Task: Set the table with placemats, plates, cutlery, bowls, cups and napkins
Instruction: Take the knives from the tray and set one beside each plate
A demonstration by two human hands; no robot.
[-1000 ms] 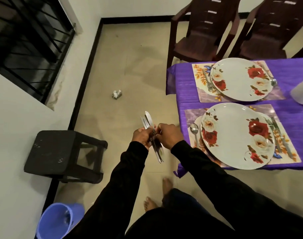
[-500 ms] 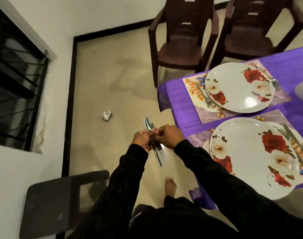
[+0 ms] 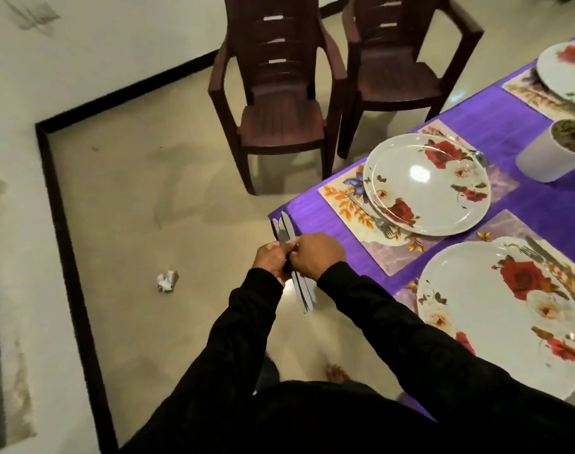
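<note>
**Both hands on the cutlery bundle, off the table corner**

Your left hand [image 3: 270, 261] is curled round a bundle of cutlery [image 3: 295, 267], knife blades up, handles down. Your right hand [image 3: 315, 255] pinches the same bundle from the other side; fingers bent, knuckles up. Hands sit over the floor, just beside the corner of the purple tablecloth [image 3: 495, 116]. On the table: near plate [image 3: 495, 319] and mid plate [image 3: 426, 183], each on a floral placemat [image 3: 341, 198], w/ a fork [image 3: 371, 216] beside the mid plate. Third plate [image 3: 564, 70] at far edge. White pot [image 3: 554, 155] btwn them. Two brown chairs [image 3: 276, 93] stand near the table.
</note>
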